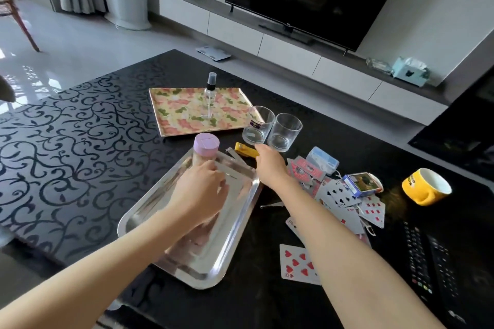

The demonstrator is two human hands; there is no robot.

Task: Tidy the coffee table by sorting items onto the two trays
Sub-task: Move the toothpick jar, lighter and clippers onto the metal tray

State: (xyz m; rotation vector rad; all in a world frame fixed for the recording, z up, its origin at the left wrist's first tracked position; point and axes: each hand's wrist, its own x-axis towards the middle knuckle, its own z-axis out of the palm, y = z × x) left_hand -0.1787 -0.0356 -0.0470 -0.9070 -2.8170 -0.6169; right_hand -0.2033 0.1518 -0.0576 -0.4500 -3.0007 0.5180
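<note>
My left hand (201,189) grips a pink-lidded bottle (206,147) that stands at the far end of the steel tray (149,211). My right hand (270,161) reaches past the tray's right corner, its fingers on a small yellow object (244,149) lying on the table. Whether they are closed on it is unclear. Two clear glasses (272,128) stand just beyond that hand. A floral tray (173,112) lies further back with a clear spray bottle (209,96) upright on it. Playing cards (342,203) are scattered to the right.
A card box (362,184), a blue-lidded case (322,160) and a yellow mug (426,185) on its side lie at the right. Two remotes (430,262) rest near the right front. A lone heart card (296,264) lies by my right forearm. A metal tool (272,205) lies beside the tray.
</note>
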